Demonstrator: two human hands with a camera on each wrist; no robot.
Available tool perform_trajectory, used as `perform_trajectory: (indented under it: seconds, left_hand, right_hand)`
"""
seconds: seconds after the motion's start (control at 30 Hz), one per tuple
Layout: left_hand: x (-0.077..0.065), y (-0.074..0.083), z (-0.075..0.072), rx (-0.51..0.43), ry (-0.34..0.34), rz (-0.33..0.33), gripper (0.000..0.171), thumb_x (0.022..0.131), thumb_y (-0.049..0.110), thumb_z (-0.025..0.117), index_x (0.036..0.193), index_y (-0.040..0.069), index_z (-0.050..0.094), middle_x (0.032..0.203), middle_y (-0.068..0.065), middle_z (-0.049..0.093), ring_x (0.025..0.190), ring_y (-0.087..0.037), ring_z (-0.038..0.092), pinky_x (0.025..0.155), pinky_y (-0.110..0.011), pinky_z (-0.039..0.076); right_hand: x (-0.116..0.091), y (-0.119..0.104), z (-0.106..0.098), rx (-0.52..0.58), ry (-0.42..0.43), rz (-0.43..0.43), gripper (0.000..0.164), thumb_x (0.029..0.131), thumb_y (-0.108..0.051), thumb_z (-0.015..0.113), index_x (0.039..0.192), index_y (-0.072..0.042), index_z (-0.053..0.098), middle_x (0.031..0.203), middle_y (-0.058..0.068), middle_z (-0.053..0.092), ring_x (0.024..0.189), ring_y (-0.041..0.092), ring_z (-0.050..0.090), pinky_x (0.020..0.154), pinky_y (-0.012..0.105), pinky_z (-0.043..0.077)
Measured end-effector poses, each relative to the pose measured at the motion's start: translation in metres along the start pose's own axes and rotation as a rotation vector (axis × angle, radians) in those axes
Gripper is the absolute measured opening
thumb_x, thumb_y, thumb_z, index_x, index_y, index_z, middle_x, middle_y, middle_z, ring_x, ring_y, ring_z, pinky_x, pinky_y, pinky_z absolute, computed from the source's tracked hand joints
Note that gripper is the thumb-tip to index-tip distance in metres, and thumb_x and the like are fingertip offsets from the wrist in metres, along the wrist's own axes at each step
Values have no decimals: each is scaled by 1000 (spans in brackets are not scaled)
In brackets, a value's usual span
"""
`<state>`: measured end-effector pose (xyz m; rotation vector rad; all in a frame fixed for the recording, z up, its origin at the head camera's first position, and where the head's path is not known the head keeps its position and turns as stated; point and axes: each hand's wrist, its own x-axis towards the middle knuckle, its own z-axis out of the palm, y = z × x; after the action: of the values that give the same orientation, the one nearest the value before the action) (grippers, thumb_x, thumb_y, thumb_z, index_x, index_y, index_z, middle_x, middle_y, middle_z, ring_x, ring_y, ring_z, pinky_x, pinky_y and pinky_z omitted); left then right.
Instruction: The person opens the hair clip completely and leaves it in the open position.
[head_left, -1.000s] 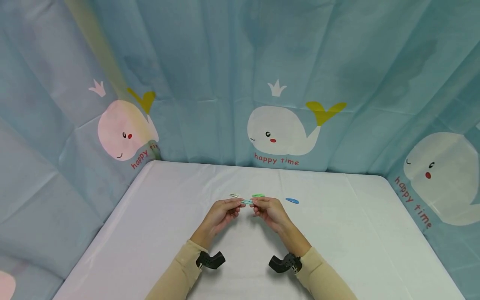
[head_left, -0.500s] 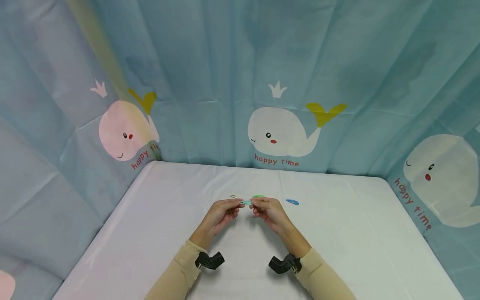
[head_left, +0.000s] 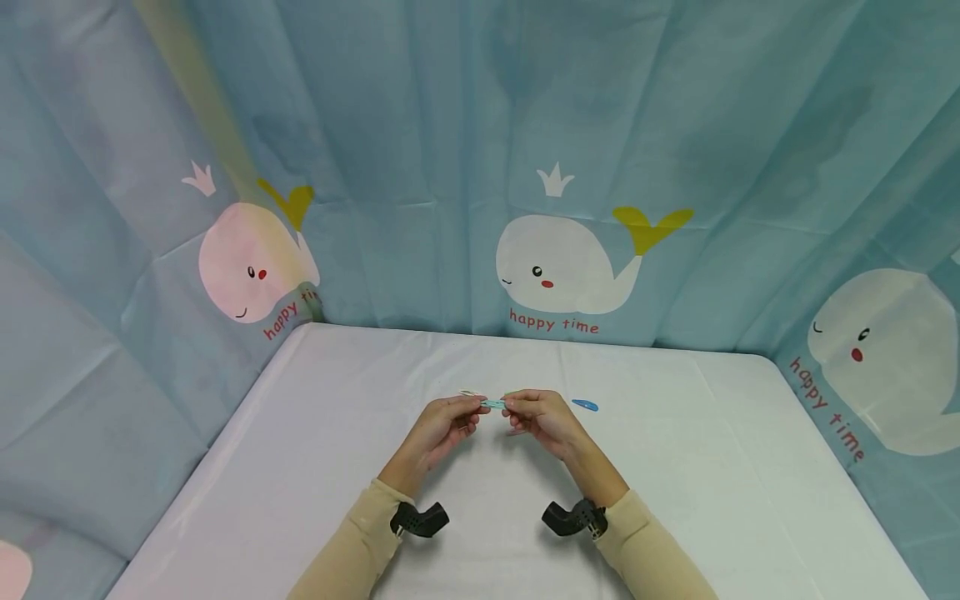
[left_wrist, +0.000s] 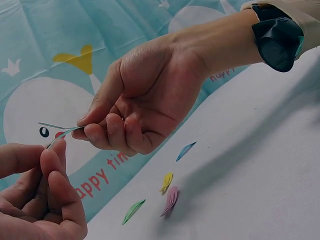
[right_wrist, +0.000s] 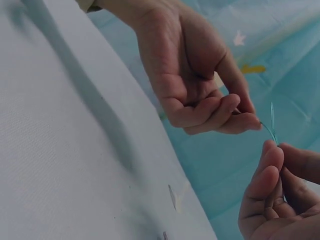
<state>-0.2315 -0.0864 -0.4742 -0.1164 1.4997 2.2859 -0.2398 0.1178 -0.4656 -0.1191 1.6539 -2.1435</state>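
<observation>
Raised over the table, a thin teal snap hair clip (head_left: 492, 404) spans the gap between both hands. My left hand (head_left: 442, 425) pinches one end of it between thumb and index finger. The other end is pinched by my right hand (head_left: 545, 417), its remaining fingers curled in. Side-on in the left wrist view, the clip (left_wrist: 64, 132) is bent, with a slim prong standing apart from its curved body. The same gap shows at the clip (right_wrist: 273, 131) in the right wrist view. Fingertips hide both ends.
More hair clips lie on the white table (head_left: 675, 467): blue (head_left: 585, 405), green (left_wrist: 133, 212), yellow (left_wrist: 166, 183) and pink (left_wrist: 170, 202). A pale clip (head_left: 468, 392) lies just beyond the left hand. Behind the table hangs a blue whale-print curtain (head_left: 420, 250).
The right hand has shifted slightly up and right, now covering most of the green clip in the head view. The left hand stays nearly still, and both keep their pinch on the teal clip.
</observation>
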Motion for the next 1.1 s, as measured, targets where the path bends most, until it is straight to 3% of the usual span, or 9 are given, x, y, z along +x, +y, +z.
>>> perform_trajectory:
  seconds: [0.3, 0.53, 0.7, 0.93, 1.1]
  left_hand:
    - [0, 1, 0, 42, 25, 4, 38, 95, 10, 59, 126, -11, 55, 84, 4, 71, 72, -4, 58, 66, -16, 48]
    - [-2, 5, 1, 96, 33, 25, 30, 95, 12, 61, 119, -7, 61, 86, 4, 72, 75, -5, 58, 68, -17, 49]
    - [-2, 6, 0, 125, 47, 43, 38, 93, 12, 64, 122, -11, 59, 86, 4, 72, 75, -6, 59, 69, -18, 50]
    - [0, 7, -4, 200, 113, 62, 39, 91, 10, 65, 123, -12, 59, 85, 3, 71, 73, -6, 59, 70, -19, 51]
    - [2, 7, -9, 262, 150, 91, 31, 88, 11, 70, 113, -8, 67, 82, 3, 70, 74, -11, 59, 74, -24, 52]
  right_hand:
    - [2, 3, 2, -34, 40, -14, 10, 93, -5, 62, 97, 0, 70, 73, -2, 69, 61, 7, 58, 61, 22, 52]
    - [4, 4, 5, -70, 86, -38, 12, 91, -6, 64, 97, 3, 69, 72, -1, 69, 59, 7, 57, 58, 20, 51]
    - [5, 6, 6, -101, 72, -82, 13, 90, -8, 66, 95, 2, 71, 73, -1, 69, 59, 6, 58, 58, 20, 52]
    - [9, 3, 9, -165, 111, -38, 25, 91, -8, 66, 105, 12, 66, 73, -1, 68, 60, 8, 57, 60, 24, 53]
    - [10, 2, 13, -228, 133, -34, 22, 90, -8, 66, 102, 11, 68, 74, -1, 68, 61, 10, 56, 60, 25, 51]
